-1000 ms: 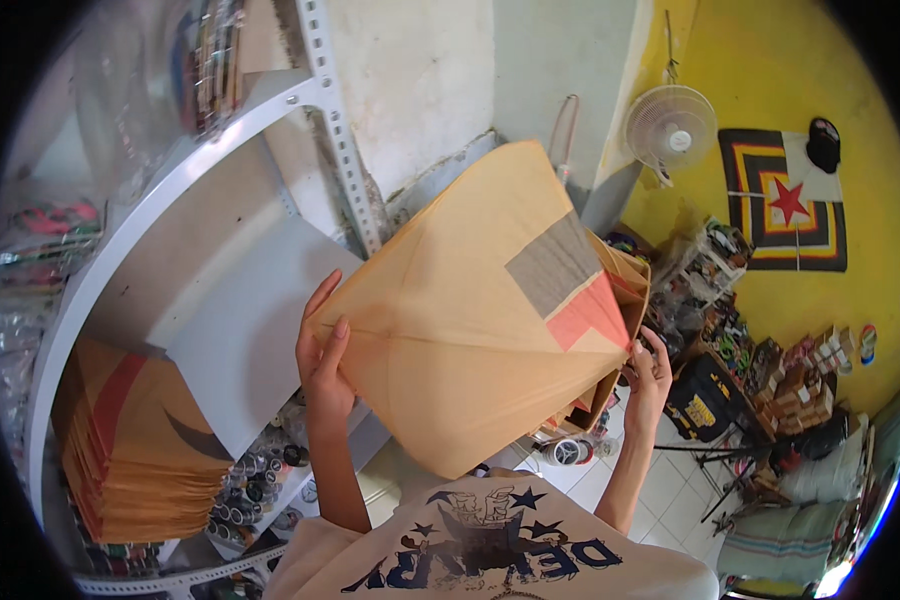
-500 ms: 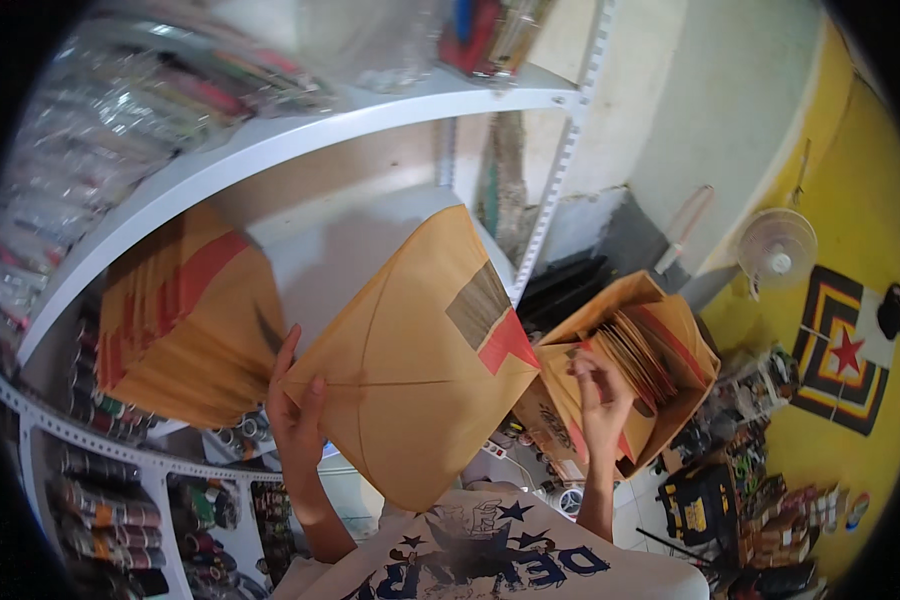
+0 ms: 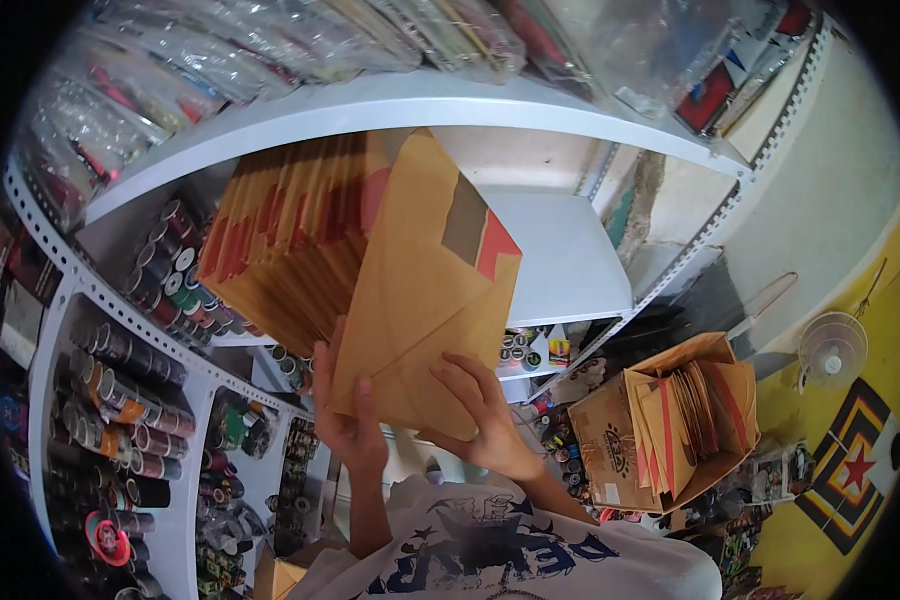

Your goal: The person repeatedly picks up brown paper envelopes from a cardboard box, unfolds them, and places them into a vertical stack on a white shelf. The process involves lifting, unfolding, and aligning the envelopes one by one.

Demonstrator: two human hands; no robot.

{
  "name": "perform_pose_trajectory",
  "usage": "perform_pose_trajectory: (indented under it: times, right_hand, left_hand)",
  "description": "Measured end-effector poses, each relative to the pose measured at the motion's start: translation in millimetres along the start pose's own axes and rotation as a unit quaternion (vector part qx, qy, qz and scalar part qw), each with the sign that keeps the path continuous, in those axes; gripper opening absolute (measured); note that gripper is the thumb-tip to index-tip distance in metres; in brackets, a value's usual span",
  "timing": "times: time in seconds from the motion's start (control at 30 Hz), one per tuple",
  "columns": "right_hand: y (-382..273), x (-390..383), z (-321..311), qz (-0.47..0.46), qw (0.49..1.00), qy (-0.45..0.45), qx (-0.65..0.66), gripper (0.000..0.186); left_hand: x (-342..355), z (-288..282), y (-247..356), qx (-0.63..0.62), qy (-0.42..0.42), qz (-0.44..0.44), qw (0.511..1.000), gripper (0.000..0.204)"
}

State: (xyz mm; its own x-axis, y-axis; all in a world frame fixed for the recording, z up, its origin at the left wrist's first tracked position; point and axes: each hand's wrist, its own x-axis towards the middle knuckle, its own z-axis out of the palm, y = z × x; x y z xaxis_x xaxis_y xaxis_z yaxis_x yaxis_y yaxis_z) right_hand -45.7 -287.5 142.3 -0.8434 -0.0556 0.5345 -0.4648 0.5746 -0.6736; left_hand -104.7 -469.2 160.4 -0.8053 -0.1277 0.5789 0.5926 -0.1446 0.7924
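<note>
A brown paper kite point(image 3: 420, 290), diamond-shaped with a grey patch and a red patch near its right corner, is held up tilted in front of me. My left hand point(image 3: 353, 415) grips its lower left edge, thumb on the front and fingers behind. At the lower right edge my right hand point(image 3: 485, 420) holds it too, fingers bent over the front face. Just behind and to the left, a thick row of similar brown kites point(image 3: 290, 240) with red parts stands on the shelf. The held kite hides the right end of that row.
A cardboard box point(image 3: 602, 455) with several brown and red kites is at the right. Above the row, a white metal shelf point(image 3: 420, 105) carries plastic-wrapped goods. Spools point(image 3: 130, 400) fill racks at the left. A perforated upright point(image 3: 705, 240) and a fan point(image 3: 832, 350) are on the right.
The view has turned left. The kite has come up against the shelf row, away from the box. My right hand, earlier apart from it near the box, now holds its lower edge.
</note>
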Motion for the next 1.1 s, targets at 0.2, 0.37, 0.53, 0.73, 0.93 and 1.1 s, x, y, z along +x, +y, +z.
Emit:
perform_pose_trajectory:
  times: [0.2, 0.37, 0.53, 0.73, 0.93, 1.1]
  right_hand:
    - [14, 6, 47, 0.015, 1.000, 0.002, 0.014, 0.087]
    - [27, 13, 58, 0.016, 0.997, 0.006, 0.069, 0.085]
    - [37, 19, 66, 0.028, 0.996, -0.016, 0.080, 0.080]
    - [50, 29, 72, 0.038, 0.992, -0.010, 0.117, 0.076]
    - [66, 51, 77, 0.071, 0.989, 0.032, 0.127, 0.063]
    - [75, 78, 82, 0.079, 0.985, 0.068, 0.139, 0.055]
  left_hand:
    - [6, -4, -17, 0.099, -0.054, 0.121, 0.986, 0.063]
    - [8, -11, -18, 0.014, -0.149, -0.013, 0.989, 0.085]
    - [15, -29, -38, 0.048, -0.245, -0.048, 0.967, 0.100]
    - [23, -40, -55, 0.126, -0.274, 0.016, 0.953, 0.092]
    - [51, -32, -56, 0.142, -0.280, 0.065, 0.947, 0.078]
    - [70, -28, -61, 0.209, -0.240, 0.125, 0.940, 0.072]
